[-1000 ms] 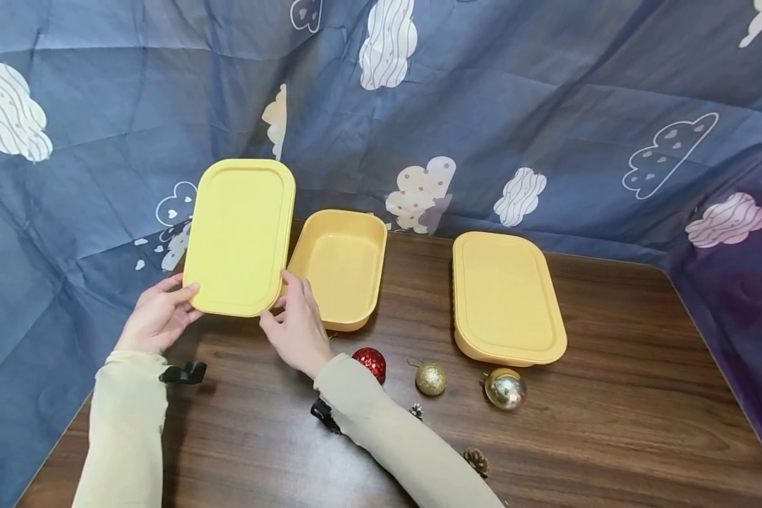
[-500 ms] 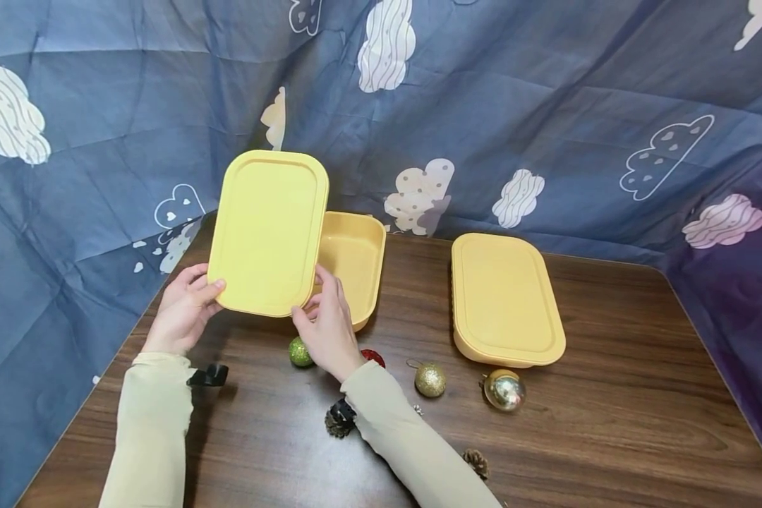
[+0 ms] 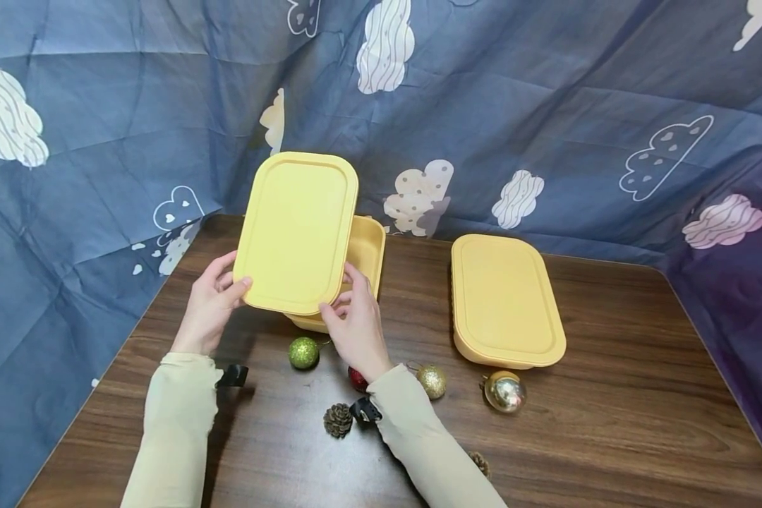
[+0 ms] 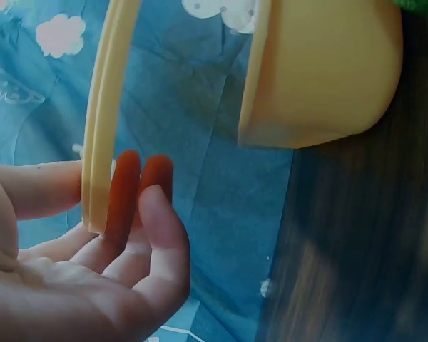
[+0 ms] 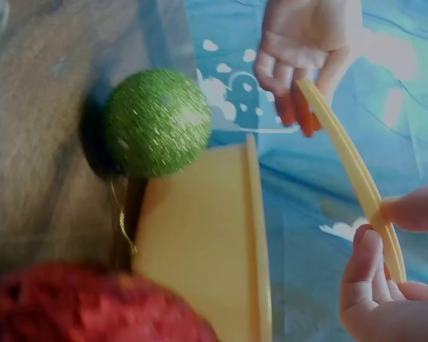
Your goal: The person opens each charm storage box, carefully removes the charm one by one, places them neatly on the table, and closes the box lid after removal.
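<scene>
A yellow rectangular lid (image 3: pixel 297 233) with rounded corners is held tilted in the air by both hands. My left hand (image 3: pixel 208 305) pinches its lower left corner, thumb on the front face and fingers behind. At the lower right corner my right hand (image 3: pixel 357 326) grips the edge the same way. Behind and below the lid stands an uncovered yellow box (image 3: pixel 370 247), partly hidden by it. In the left wrist view a gap shows between the lid (image 4: pixel 103 121) and the box (image 4: pixel 328 71).
A second yellow box with its lid on (image 3: pixel 508 300) stands at right. Before the boxes lie a green glitter ball (image 3: pixel 303 353), a partly hidden red ball (image 3: pixel 358 379), a gold glitter ball (image 3: pixel 432 382), a shiny gold ball (image 3: pixel 505 392) and pinecones (image 3: pixel 338 420). A cloud-print curtain (image 3: pixel 470 92) hangs behind.
Both hands have carried the lid to the right, from beside the uncovered box to in front of and over much of it. The green ball and a pinecone have come into view.
</scene>
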`<state>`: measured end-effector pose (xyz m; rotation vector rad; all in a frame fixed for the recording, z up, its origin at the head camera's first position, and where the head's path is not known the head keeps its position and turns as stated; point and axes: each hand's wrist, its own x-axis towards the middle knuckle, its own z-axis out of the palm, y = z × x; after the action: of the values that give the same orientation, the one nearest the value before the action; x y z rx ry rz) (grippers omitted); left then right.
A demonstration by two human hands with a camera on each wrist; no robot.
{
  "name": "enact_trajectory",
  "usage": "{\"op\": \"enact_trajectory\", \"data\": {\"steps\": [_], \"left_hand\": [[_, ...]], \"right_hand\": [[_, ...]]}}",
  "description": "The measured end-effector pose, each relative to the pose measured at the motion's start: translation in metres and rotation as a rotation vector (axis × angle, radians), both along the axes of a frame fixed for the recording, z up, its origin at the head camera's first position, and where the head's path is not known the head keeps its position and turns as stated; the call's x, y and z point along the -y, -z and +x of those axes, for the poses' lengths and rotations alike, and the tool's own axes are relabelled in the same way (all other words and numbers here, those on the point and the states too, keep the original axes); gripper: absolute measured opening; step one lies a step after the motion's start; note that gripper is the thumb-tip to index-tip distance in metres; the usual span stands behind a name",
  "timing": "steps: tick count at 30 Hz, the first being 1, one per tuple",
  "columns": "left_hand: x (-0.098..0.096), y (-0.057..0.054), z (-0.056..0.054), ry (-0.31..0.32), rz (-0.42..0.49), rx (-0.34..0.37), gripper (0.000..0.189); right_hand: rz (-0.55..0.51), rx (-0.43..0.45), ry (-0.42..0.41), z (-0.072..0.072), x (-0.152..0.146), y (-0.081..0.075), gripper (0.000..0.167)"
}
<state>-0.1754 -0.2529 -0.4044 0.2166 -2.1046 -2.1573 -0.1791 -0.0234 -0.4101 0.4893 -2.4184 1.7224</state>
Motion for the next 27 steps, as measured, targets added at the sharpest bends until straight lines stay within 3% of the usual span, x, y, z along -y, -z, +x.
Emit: {"op": "enact_trajectory", "data": {"steps": [10, 16, 21, 27], "left_hand": [[-0.026, 0.004, -0.005, -0.034, -0.213, 0.006, 0.054], [-0.034, 0.008, -0.008, -0.009, -0.248, 0.022, 0.055], [-0.037, 0.012, -0.009, -0.009, -0.278, 0.044, 0.054], [-0.039, 0.018, -0.013, 0.002, -0.285, 0.066, 0.054]], "right_hand": [[-0.048, 0.047, 0.021, -0.002, -0.025, 0.004, 0.07], [-0.047, 0.077, 0.018, -0.003, -0.04, 0.007, 0.068], [-0.021, 0.152, 0.009, -0.004, -0.048, 0.005, 0.065], [0.055, 0.209, 0.017, -0.009, -0.053, 0.003, 0.066]]}}
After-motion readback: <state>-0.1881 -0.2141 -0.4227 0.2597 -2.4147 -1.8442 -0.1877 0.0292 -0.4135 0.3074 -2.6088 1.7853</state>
